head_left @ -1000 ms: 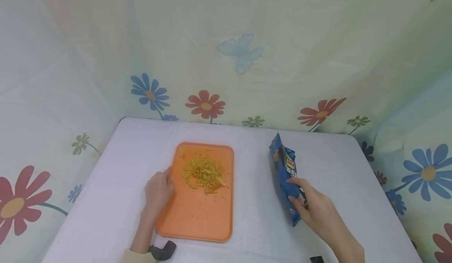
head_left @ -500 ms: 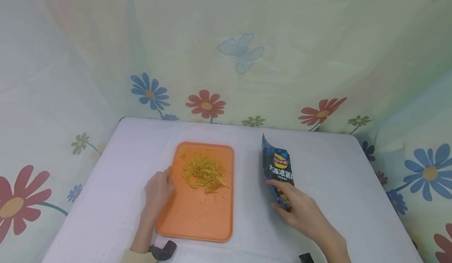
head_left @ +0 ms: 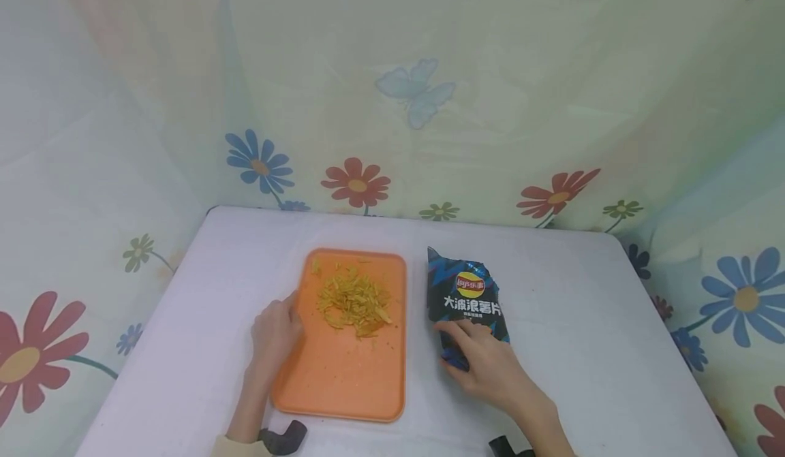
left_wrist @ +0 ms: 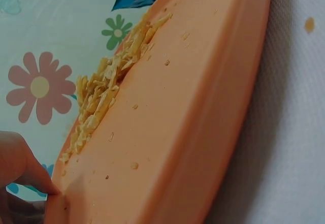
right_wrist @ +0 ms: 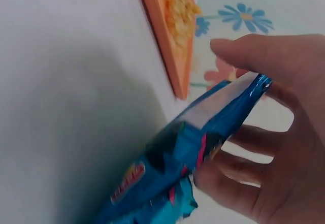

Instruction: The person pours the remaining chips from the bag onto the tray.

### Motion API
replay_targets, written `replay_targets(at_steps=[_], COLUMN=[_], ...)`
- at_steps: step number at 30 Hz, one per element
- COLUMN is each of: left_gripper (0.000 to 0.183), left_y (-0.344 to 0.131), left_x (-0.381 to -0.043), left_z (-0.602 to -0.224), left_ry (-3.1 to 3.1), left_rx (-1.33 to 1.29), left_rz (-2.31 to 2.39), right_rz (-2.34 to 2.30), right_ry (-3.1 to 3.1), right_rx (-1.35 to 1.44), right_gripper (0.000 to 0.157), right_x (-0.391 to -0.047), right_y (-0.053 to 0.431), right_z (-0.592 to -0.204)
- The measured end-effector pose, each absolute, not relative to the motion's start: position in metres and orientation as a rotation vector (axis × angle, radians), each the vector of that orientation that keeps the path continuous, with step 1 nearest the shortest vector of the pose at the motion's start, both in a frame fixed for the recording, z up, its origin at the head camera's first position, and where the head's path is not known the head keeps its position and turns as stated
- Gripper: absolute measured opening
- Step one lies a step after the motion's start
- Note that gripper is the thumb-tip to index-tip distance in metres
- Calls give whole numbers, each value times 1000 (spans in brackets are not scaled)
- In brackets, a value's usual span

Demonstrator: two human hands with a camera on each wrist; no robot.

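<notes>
My left hand (head_left: 277, 334) holds the left rim of an orange tray (head_left: 343, 389), with a fingertip on the edge in the left wrist view. Yellow crinkled chip pieces (head_left: 353, 300) lie heaped on the tray's far half. To the right, my right hand (head_left: 490, 365) grips the near end of a blue-black potato chip bag (head_left: 463, 276), which sits between fingers and thumb. Its printed front faces up in the head view. From the right wrist, the bag (right_wrist: 167, 153) looks tilted, and the fingers (right_wrist: 238, 168) lie along it. Its underside is hidden.
A white cloth covers the table (head_left: 570, 300). Behind it hangs a flowered curtain (head_left: 417, 164), which also rises along both sides. Small crumbs (left_wrist: 134, 166) dot the tray's near part. Dark wrist straps (head_left: 283, 438) show at the front edge.
My right hand has moved left with the chip bag, bringing it closer to the tray. The bag has turned from edge-on to front-up. My left hand and the tray have stayed put.
</notes>
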State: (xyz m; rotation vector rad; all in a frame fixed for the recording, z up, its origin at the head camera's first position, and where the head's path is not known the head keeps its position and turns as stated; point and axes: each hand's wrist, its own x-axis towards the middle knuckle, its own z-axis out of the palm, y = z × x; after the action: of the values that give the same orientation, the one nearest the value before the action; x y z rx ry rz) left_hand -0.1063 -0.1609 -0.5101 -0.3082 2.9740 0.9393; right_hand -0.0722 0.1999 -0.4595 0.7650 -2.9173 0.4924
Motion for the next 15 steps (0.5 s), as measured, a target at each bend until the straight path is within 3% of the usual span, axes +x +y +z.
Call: replay_targets(at_steps=[15], left_gripper=[47], left_y=[-163], left_x=[-109], left_z=[-514], left_ry=[2986], left_rx=[-292], left_rz=[927], right_rz=[338], right_ry=[-3020], right_rx=[798], right_gripper=[54], right_x=[-74], right_y=[180], right_z=[-485])
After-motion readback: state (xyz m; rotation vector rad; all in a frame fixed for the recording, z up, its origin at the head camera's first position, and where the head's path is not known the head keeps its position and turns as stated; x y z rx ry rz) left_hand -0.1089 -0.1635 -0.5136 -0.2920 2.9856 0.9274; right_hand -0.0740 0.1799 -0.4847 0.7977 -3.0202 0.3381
